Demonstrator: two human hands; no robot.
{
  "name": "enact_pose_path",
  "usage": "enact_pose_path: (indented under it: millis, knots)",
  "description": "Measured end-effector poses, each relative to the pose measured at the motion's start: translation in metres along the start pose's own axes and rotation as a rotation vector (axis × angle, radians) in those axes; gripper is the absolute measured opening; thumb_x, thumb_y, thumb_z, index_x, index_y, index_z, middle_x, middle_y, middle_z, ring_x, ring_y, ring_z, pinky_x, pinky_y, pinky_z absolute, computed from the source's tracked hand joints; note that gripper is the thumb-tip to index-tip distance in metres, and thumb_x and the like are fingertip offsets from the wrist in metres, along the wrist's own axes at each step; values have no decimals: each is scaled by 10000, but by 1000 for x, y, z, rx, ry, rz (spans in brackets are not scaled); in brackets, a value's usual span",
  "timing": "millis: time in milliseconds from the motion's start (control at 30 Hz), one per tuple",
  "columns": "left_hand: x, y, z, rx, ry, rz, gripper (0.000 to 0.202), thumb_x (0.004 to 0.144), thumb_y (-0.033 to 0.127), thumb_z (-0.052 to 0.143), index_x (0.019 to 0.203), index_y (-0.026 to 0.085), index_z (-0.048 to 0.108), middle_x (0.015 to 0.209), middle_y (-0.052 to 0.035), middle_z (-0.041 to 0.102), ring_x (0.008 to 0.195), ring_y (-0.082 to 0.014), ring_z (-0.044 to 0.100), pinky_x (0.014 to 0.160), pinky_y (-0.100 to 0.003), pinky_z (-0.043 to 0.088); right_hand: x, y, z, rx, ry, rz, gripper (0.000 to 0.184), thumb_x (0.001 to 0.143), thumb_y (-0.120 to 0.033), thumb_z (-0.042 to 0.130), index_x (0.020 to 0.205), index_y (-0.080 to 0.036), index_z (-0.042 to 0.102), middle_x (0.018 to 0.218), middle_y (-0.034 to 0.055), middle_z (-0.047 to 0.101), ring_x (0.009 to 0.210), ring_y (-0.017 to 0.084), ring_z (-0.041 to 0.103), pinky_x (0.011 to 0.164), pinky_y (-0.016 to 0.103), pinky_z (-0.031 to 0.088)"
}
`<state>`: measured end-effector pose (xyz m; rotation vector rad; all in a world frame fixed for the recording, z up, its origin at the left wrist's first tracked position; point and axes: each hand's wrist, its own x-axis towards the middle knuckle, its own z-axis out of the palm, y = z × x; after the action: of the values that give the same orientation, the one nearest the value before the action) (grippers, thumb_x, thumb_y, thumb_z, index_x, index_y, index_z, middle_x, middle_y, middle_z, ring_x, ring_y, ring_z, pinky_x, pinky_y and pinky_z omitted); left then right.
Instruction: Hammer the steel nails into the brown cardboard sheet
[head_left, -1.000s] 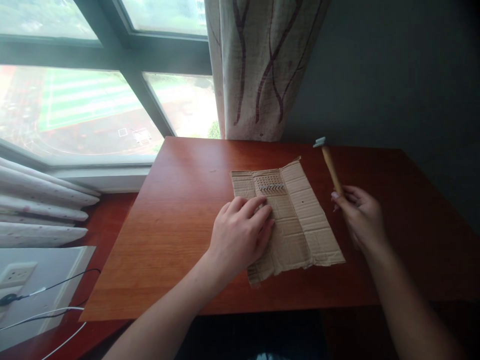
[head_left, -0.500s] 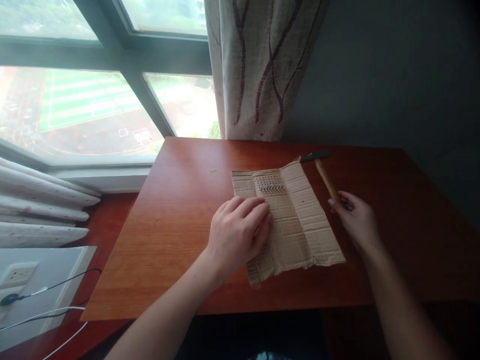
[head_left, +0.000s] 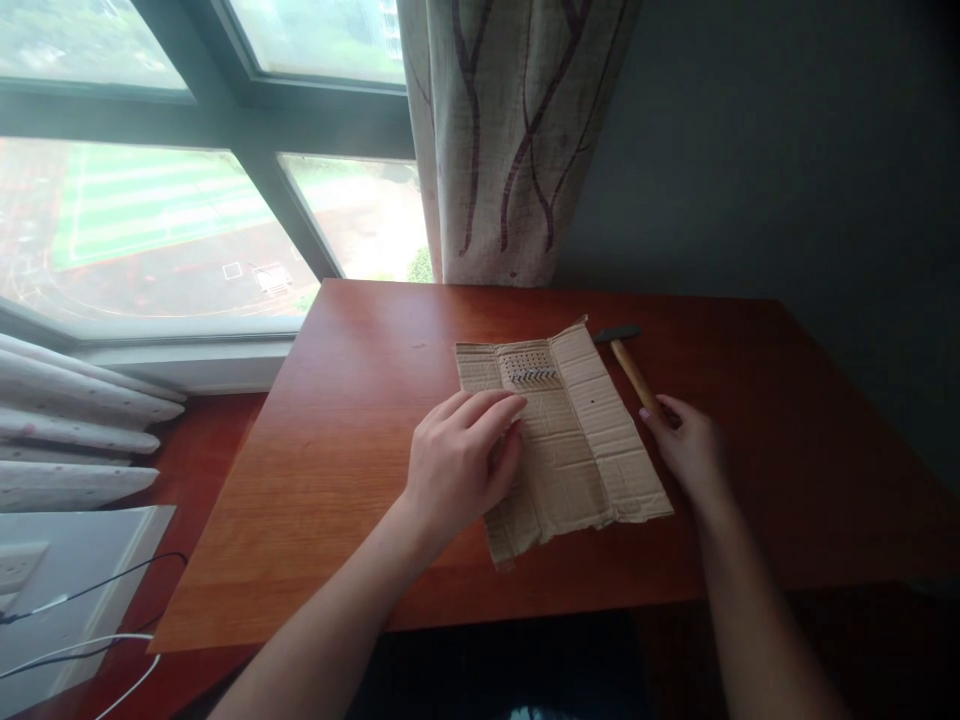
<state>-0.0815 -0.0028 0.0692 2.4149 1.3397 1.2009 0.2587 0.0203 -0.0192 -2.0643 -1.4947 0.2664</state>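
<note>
A creased sheet of brown cardboard (head_left: 566, 440) lies on the wooden table, its right flap raised at the far corner. Near its far edge several small metal nails (head_left: 534, 377) stand in slanting rows beside a patch of dark holes. My left hand (head_left: 465, 450) is over the cardboard's left side, fingers together and curled toward the thumb; anything between them is hidden. Right of the cardboard, my right hand (head_left: 688, 445) is closed round the lower handle of a hammer (head_left: 636, 375). The hammer's dark head is beyond the raised corner, partly behind it.
The brown table (head_left: 360, 420) ends at the near edge, close to my body. A patterned curtain (head_left: 517, 140) hangs behind it, beside a large window (head_left: 165, 210). At lower left, cables (head_left: 97, 585) run from a wall socket (head_left: 19, 567).
The view has shifted slightly. The hammer head has come a little nearer and lower relative to the cardboard's corner. My left hand stays over the cardboard's left side.
</note>
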Motion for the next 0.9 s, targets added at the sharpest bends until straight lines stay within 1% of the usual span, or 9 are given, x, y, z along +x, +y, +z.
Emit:
enact_pose_path:
  millis: [167,367,500,767,900]
  knots:
    - [1,-1,0,-8,10,-8,238,919,174,578,1134,207,673,1127,-57,758,950,-206,700,840,-357,566,-5,-5,3,-61,30,-49,521,845,-507,569,1142,-116,744,1085,197,729,938,341,678,852,476,529]
    - [0,-2,0,-13,-3,-21,247,929,186,558,1143,217,679,1147,-67,752,979,-208,704,864,-361,569,-5,-9,12,-55,96,-76,459,812,-459,595,1055,-112,773,1000,171,675,907,316,634,873,461,523]
    - [1,-2,-1,-26,5,-33,243,931,194,559,1137,222,685,1160,-73,747,997,-211,704,879,-365,572,-3,-13,18,-60,93,-94,413,824,-414,569,1044,-131,775,956,152,670,880,297,617,866,453,522]
    - [3,-3,-3,-43,42,-46,228,925,182,570,1114,221,691,1160,-69,745,1004,-209,703,899,-367,572,0,-18,20,-65,94,-82,372,802,-388,583,986,-120,763,929,166,665,848,292,616,840,451,520]
    - [6,-6,-5,-76,119,-101,246,917,166,578,1135,229,675,1219,-76,708,1042,-210,684,916,-370,568,2,-22,14,-41,24,-56,396,814,-425,588,1024,-129,746,967,156,666,841,276,629,854,452,524]
